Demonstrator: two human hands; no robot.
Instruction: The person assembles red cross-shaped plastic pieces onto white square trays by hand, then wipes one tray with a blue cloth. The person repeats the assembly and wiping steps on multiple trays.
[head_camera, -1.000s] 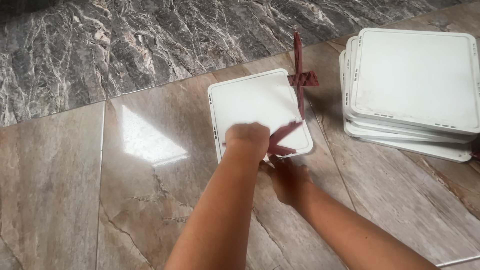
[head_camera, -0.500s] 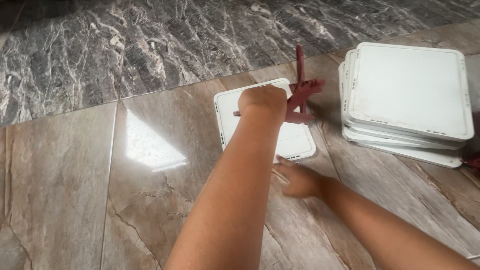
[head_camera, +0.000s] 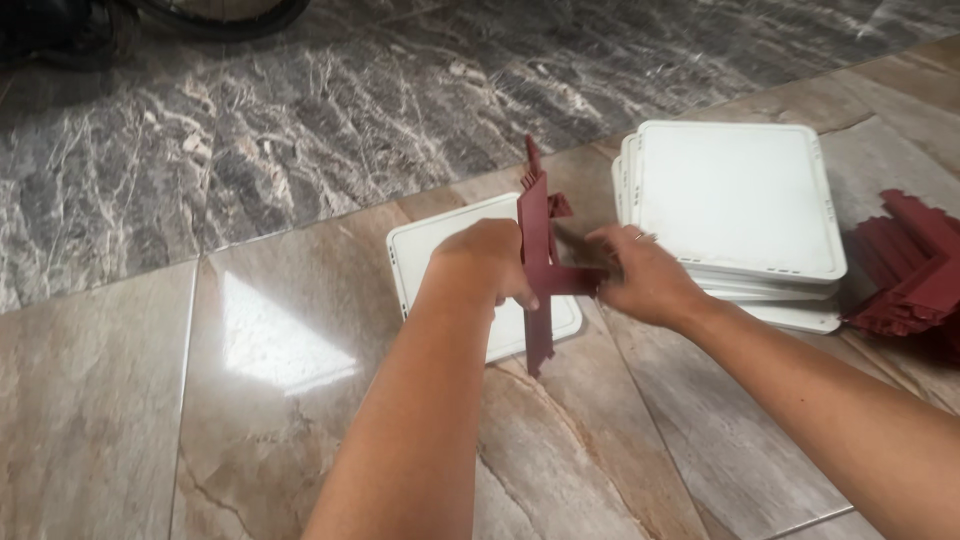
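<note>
Fig.: Stack of white square panels (head_camera: 738, 200), single white panel (head_camera: 440, 255) on floor, dark-red slotted strip (head_camera: 535, 260) upright over it.
L hand (head_camera: 487, 265) & R hand (head_camera: 640, 275) both closed on strip; looks light, stiff plastic w/ thin edges—best gripped mid-length near the crossing piece.

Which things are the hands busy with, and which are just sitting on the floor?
In use:
- left hand and right hand, both gripping the dark red slotted strips
- single white square panel lying flat under them

Just sitting there:
- stack of white panels
- pile of red strips at the right
- dark object in the top left corner
</note>
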